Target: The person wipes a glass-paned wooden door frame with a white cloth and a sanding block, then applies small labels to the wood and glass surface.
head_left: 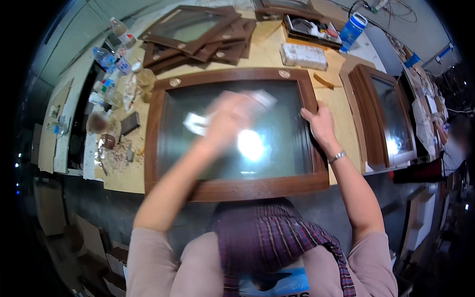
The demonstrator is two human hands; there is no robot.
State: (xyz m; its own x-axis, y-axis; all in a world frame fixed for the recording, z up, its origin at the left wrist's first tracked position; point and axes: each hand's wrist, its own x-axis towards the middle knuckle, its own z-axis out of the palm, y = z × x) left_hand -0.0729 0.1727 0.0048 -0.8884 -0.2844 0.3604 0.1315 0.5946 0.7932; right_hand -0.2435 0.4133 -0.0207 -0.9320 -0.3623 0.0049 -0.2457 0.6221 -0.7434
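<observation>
A brown wood-framed glass door panel [237, 190] lies on the workbench in front of me, its near edge by my lap. My left hand [228, 116], smeared by motion, is over the glass, closed on a white wiping cloth [196, 123] that sticks out on both sides of it. Whether the cloth is paper or fabric, I cannot tell. With my right hand [321, 123] I grip the right side of the frame, thumb on top and fingers over its outer edge. A bright light reflects in the glass.
Similar brown frames [217, 42] are stacked at the back. More framed panels [383, 114] stand at the right. Bottles [106, 59], a dark block [130, 123] and debris lie left. A whitish block [303, 56], a tray [311, 32] and a blue bottle [353, 32] sit back right. Another person [452, 153] is far right.
</observation>
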